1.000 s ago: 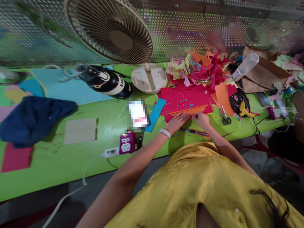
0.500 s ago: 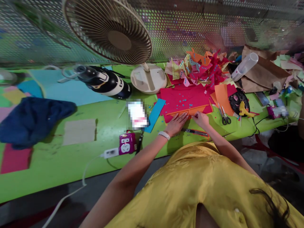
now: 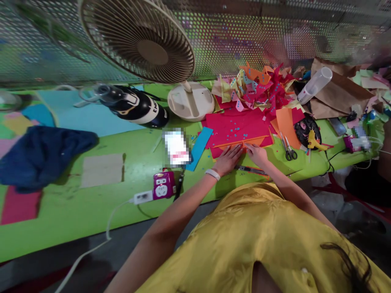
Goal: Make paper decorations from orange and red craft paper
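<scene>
With left hand (image 3: 226, 160) flat, fingers nearly together, presses a long orange paper strip (image 3: 259, 141) at six o'clock on red paper sheets (image 3: 235, 127); with bent-fingered right hand (image 3: 256, 154) touches it, cannot tell if pinching; has black-handled metal scissors (image 3: 287, 147) at three o'clock.

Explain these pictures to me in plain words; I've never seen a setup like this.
There is no robot here, only a person's bare hands. Every picture comes from one camera worn on that person's head, looking forward and down.

The left hand lies flat on orange paper over red sheets. The right hand has its fingertips at the same paper; whether they pinch it is too small to tell.

Also on the green table are scissors, a black bottle, a fan and a purple power socket.
</scene>
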Tool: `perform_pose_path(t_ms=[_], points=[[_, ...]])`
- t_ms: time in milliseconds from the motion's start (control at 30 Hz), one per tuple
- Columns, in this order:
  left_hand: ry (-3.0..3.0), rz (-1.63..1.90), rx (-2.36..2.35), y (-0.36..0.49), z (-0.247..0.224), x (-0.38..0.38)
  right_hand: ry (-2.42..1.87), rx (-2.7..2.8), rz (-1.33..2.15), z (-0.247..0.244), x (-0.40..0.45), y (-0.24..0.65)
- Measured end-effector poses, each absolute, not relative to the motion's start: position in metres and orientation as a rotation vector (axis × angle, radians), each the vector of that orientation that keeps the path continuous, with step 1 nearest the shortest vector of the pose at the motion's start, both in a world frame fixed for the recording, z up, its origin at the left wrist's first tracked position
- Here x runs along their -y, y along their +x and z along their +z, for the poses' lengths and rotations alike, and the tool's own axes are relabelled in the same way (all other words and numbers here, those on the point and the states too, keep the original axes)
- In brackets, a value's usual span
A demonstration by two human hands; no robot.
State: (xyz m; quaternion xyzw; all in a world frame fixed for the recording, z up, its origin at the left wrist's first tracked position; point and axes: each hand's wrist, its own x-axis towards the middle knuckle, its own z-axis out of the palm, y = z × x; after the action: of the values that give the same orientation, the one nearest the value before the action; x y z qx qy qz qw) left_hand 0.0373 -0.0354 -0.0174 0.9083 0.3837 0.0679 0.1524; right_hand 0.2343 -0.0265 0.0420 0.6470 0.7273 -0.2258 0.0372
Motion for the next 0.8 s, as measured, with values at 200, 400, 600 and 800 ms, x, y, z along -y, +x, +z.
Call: perform_pose_path(t_ms=[200, 400, 600, 800], points=[[2.617, 0.191, -1.064, 0.0365, -0.0153, 0.0313, 1.863, -2.219, -0.612, 0.0413, 0.0241, 0.2319], [2.631, 0.159, -1.033, 0.0356, -0.016, 0.027, 1.923, -2.217, -0.658, 0.0376, 0.0253, 0.2337], [2.644, 0.144, -1.016, 0.0349, -0.0155, 0.0248, 1.966, -2.236, -0.689, 0.0343, 0.0257, 0.2352], [2.626, 0.171, -1.041, 0.0362, -0.0151, 0.0253, 1.954, -2.25, -0.692, 0.0353, 0.0254, 0.2349]])
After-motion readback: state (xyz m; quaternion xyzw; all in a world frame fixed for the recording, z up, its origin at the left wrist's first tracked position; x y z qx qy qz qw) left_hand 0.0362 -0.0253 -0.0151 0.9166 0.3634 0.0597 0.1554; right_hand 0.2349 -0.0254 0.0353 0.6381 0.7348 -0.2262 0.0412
